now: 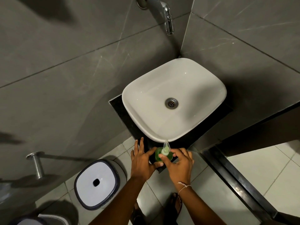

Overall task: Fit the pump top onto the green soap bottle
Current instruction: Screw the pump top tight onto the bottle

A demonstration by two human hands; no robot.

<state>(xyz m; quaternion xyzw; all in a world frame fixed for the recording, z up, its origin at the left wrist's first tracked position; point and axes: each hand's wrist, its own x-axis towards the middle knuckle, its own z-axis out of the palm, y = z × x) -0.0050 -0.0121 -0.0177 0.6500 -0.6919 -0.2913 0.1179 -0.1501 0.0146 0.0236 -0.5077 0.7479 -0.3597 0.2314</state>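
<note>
The green soap bottle (pixel 158 155) stands on the near corner of the black counter (pixel 128 117), just in front of the white basin. A pale translucent pump top (pixel 165 147) sits on the bottle's neck, its nozzle pointing toward the basin. My left hand (pixel 142 158) wraps the bottle's left side, thumb under it, fingers spread on the counter edge. My right hand (pixel 177 161) pinches the pump top's collar from the right with thumb and fingers. Whether the collar is seated on the neck is hidden by my fingers.
A white basin (pixel 209 88) fills most of the counter, with a chrome wall tap (pixel 168 17) above it. On the tiled floor to the left is a white lidded bin (pixel 95 182). A metal rail (pixel 36 163) sticks out of the left wall.
</note>
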